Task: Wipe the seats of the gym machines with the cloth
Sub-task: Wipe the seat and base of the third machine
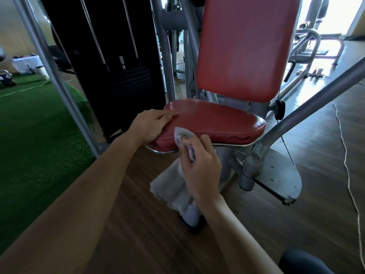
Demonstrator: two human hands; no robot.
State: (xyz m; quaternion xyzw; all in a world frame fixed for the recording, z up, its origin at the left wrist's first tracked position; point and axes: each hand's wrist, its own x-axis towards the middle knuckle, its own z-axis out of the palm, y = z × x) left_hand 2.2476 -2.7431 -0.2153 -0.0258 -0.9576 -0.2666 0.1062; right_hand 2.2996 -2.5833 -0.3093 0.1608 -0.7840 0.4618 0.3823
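Pressing the grey cloth (178, 135) against the near front edge of the red seat (213, 119), my right hand (199, 167) has its grip clamped on the bunched top of the fabric, thumb and fingers pinching it, while the rest of the cloth hangs loose below the hand toward the wooden floor (138, 224). My left hand (150, 123) rests on the seat's left corner, palm down, fingers curled together over the padded edge with nothing held in them. I see the seat pad sitting level on a grey metal post, its surface glossy, with a chrome trim running under the rim. Just behind it the red backrest (243, 48) stands upright. A grey frame tube (308, 103) slants up to the right of the seat, and a flat grey base plate (280, 175) lies on the floor below it. To the left stands the black weight stack (118, 62), and beyond that lies green turf (35, 135). A pale cord (345, 155) trails across the floor at right.
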